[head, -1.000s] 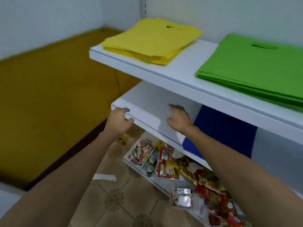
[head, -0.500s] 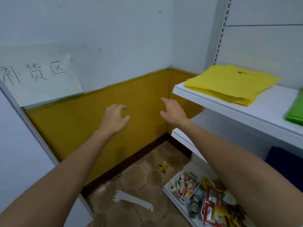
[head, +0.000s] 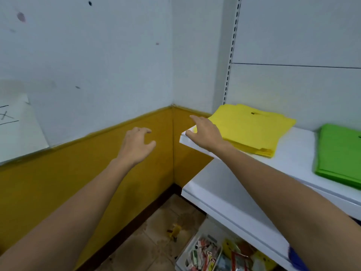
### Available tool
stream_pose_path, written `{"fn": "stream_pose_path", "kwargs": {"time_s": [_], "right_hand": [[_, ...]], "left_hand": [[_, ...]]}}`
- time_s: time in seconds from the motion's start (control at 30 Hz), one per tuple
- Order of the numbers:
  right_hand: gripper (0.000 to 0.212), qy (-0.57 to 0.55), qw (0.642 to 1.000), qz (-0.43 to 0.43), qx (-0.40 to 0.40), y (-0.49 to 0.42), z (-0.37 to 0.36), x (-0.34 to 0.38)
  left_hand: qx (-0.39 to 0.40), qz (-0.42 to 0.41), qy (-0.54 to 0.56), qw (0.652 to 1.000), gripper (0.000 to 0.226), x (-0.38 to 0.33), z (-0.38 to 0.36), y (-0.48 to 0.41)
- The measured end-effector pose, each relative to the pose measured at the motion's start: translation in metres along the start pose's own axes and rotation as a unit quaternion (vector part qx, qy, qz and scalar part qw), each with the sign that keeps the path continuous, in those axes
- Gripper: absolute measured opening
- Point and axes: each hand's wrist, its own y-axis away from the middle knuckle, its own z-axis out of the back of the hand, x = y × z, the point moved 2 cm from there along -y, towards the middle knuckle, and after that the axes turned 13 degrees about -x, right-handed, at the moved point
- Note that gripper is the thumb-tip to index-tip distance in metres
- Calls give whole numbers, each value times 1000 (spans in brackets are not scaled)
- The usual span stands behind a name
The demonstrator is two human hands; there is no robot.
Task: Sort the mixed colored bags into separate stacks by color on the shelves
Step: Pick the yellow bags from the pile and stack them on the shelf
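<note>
Change over 1 s: both hands have left the front lip of the lower shelf [head: 224,190] and risen. The right hand [head: 207,135] is now over the left front corner of the upper shelf [head: 297,153], fingers straight, holding nothing. Whether it touches the corner or the yellow bag stack [head: 254,130] cannot be told. The left hand [head: 136,145] hangs in the air before the ochre wall [head: 78,173], fingers loosely curled and empty.

Task things: the yellow stack lies at the left end of the upper shelf. The green bag stack [head: 341,153] lies to its right with bare shelf between them. A blue bag [head: 296,259] shows only as a sliver below the right forearm. No mixed pile is in view.

Judgement: the 2 upper stacks look sorted. With both hands empty, the reach reads as squaring the yellow stack, or as a pause between bags.

Edges and room:
- The yellow stack's front left corner sits close to the shelf corner, so a push from the right could slide bags off.
- There is open air left of the shelf toward the wall corner.
- The slotted upright [head: 231,45] stands behind the yellow stack.
- A basket of packets [head: 201,253] sits low, below the lower shelf.
</note>
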Motion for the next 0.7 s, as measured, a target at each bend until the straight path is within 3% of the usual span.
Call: {"fn": "stream_pose_path", "kwargs": {"time_s": [0.23,0.43,0.57,0.7], "right_hand": [[55,24,986,-149,-68,-31,39,-100],[48,137,947,-274,-94,-11,73,-178],[43,200,884,-421,-43,2,76,-208],[45,201,857,-474,18,-1,61,-209]], "left_hand": [[30,-55,57,996,43,-53,-61,-65],[89,-137,115,980,38,-106,-125,-106],[108,-148,189,965,29,-135,-157,-133],[168,-134,168,962,41,-148,-191,-154]]}}
